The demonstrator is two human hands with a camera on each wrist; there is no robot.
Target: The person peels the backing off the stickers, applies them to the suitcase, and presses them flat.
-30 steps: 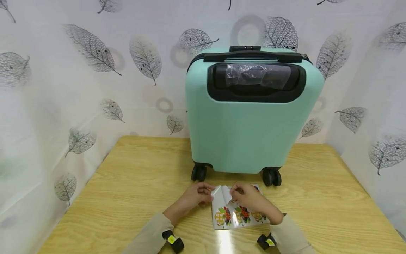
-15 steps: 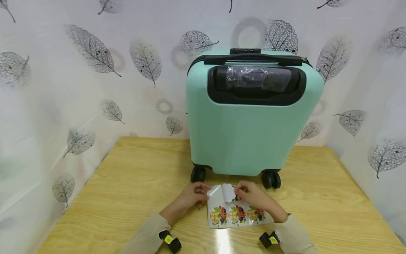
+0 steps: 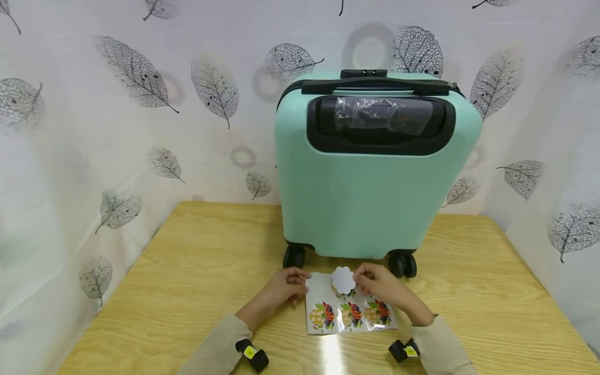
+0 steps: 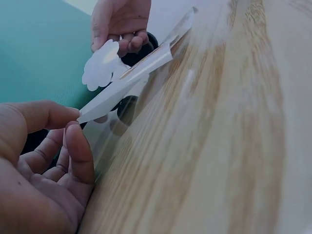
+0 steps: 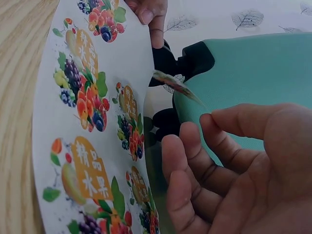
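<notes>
A white sheet of fruit stickers (image 3: 319,287) lies in front of the suitcase, held up off the table in the left wrist view. My left hand (image 3: 285,287) pinches its upper left corner between thumb and index finger. My right hand (image 3: 380,285) pinches the edge of a peeled sticker (image 3: 343,280), a scalloped round whose white back faces up. Edge-on in the right wrist view, that sticker (image 5: 176,87) stands clear of the sheet. Colourful fruit stickers (image 5: 85,78) with orange labels still cover much of the sheet.
A mint green suitcase (image 3: 356,203) stands upright on black wheels (image 3: 401,264) just behind the hands. Plastic film (image 3: 382,114) covers its black handle. The wooden table (image 3: 201,250) meets a leaf-patterned backdrop (image 3: 215,156) at the back and sides.
The sticker has come away from the sheet's upper left area as my right hand drew it rightward. My left hand has stayed at the corner.
</notes>
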